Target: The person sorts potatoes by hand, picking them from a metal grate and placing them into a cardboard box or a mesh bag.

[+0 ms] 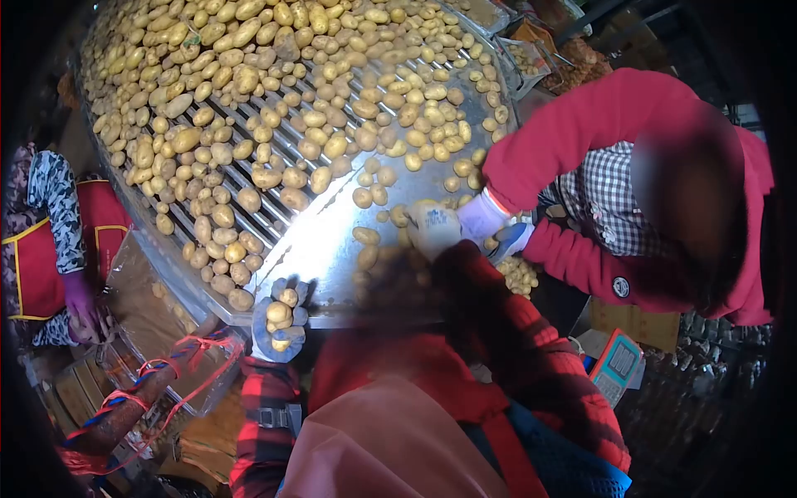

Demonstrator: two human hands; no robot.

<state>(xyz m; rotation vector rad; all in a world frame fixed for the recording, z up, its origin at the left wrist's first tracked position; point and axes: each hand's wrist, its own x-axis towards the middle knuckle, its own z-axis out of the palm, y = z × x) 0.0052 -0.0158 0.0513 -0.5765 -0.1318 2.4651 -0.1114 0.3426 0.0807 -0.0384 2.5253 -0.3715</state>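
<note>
My left hand (280, 322), in a blue-grey glove, is cupped around several small potatoes (279, 313) at the front edge of the metal sorting table (311, 249). Over on the right, my right hand (433, 228), in a whitish glove, rests among potatoes on the metal sheet; its fingertips are partly hidden, and what they hold cannot be made out. Potatoes (366, 236) lie just left of it. A co-worker's gloved hand (481, 217) is close beside my right hand. Many more potatoes (245, 79) cover the slatted upper part of the table.
A co-worker in a red top (573, 124) leans in from the right. Another person's purple-gloved hand (81, 307) is at the left. A pipe (137, 407) wound with red string stands front left. A scale display (618, 365) is at the lower right.
</note>
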